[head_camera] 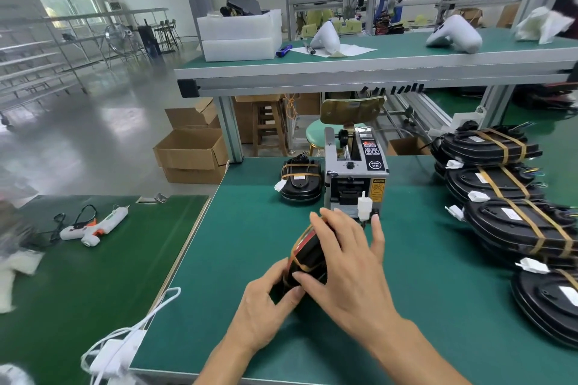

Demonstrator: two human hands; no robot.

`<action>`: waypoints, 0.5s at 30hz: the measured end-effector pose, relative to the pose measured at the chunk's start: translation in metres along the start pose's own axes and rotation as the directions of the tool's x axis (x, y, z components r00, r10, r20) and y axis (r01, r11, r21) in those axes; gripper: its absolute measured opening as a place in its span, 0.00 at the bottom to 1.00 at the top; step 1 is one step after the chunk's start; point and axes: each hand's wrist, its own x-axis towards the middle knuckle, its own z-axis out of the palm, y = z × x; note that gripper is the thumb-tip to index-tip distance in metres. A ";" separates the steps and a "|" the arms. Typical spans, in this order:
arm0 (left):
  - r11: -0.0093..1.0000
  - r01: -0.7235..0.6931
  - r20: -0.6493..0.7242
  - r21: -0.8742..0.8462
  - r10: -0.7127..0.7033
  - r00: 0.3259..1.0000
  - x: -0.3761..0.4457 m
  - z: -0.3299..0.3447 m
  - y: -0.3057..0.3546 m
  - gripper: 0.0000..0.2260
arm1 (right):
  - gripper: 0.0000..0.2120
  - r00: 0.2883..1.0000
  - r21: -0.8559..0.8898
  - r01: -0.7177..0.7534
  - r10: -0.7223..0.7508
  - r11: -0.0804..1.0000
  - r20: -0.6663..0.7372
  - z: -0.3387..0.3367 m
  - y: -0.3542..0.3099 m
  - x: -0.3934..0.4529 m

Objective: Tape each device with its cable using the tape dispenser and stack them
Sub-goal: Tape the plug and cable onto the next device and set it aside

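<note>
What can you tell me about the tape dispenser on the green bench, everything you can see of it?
The tape dispenser is a boxy grey machine that looks like metal, standing upright on the green mat near the bench's far edge. It has a black roll holder on top, a black control panel with printed symbols, a dial, and a yellow warning label by its dark front slot. A white connector shows before the slot; the right hand is just in front, contact unclear.
</note>
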 end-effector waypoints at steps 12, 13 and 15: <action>0.999 0.034 -0.059 -0.009 -0.035 0.998 0.001 0.001 -0.009 0.17 | 0.08 0.690 0.790 -0.280 0.686 0.546 -0.230 -0.037 0.062 0.012; 0.999 0.032 -0.054 -0.008 -0.032 0.998 0.001 0.000 -0.009 0.17 | 0.07 0.676 0.798 -0.406 0.734 0.445 -0.066 -0.027 0.070 0.019; 1.000 0.026 -0.053 -0.017 -0.027 0.998 0.000 0.000 -0.007 0.17 | 0.08 0.676 0.666 -0.612 0.719 0.427 0.160 -0.004 0.085 0.031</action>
